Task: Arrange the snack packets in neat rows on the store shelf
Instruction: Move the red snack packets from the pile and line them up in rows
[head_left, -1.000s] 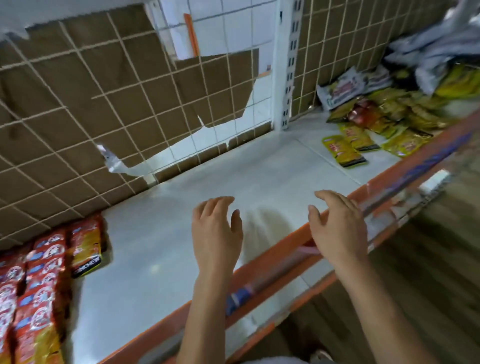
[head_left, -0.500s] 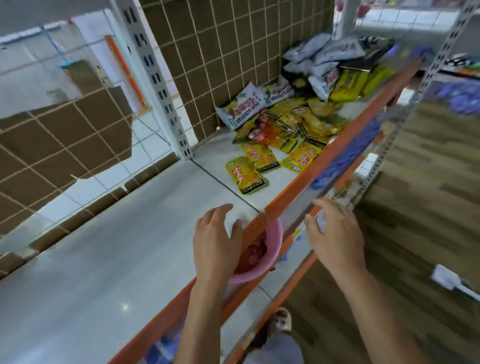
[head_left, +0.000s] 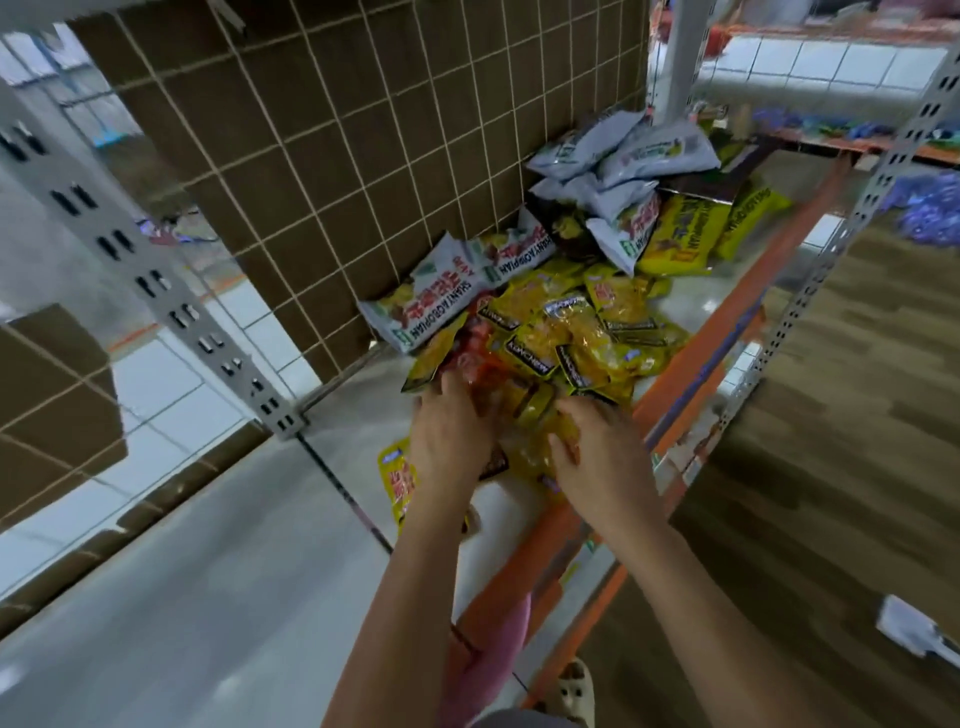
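Digs left hand (head_left: 451, 436) and right hand (head_left: 605, 460) into glossy, crinkled yellow snack packets (head_left: 576, 335) heaped centre-frame on smooth white shelf (head_left: 244, 571); fingertips buried, grip impossible to tell. Puffy pale bags (head_left: 631, 156) above.

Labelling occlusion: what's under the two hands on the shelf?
Small yellow packets of the loose pile lie under the left hand and right hand; one yellow-red packet pokes out beside the left wrist. Whether either hand grips one is hidden.

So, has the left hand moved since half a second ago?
Yes: the left hand crossed the shelf seam rightward, onto the yellow packet pile.
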